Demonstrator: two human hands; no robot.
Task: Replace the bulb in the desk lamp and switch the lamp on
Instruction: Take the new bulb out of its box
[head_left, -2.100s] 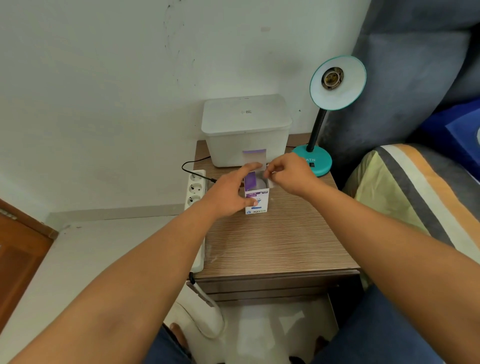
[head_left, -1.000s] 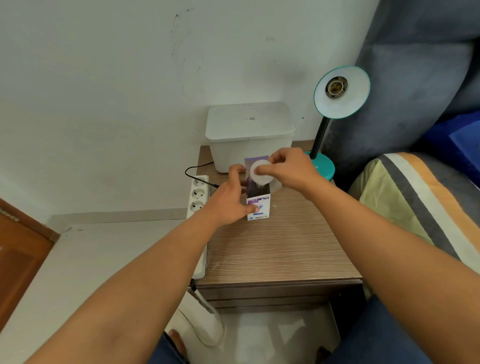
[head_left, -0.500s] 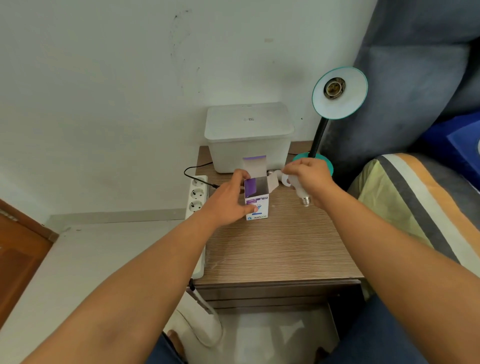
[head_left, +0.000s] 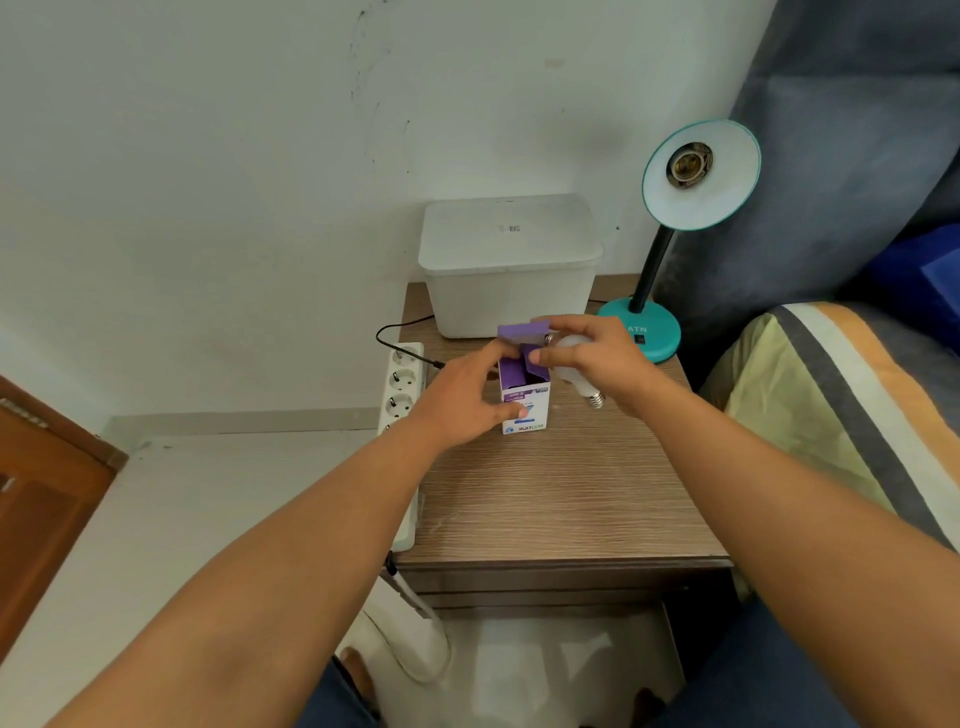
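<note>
2 hands (head_left: 467, 395) (head_left: 597, 364) busy, right gripping white bulb (head_left: 576, 371), left pinching purple-and-white carton (head_left: 524, 400): loosened grip, smashed glass.

You can read "ATN" on the teal lamp base (head_left: 655, 332). The print low on your bulb box (head_left: 525, 413) is upside down and too small to make out.

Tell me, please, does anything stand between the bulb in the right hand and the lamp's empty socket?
Nothing visible does. The right hand holds the bulb low beside the box; the space up to the socket is open.
</note>
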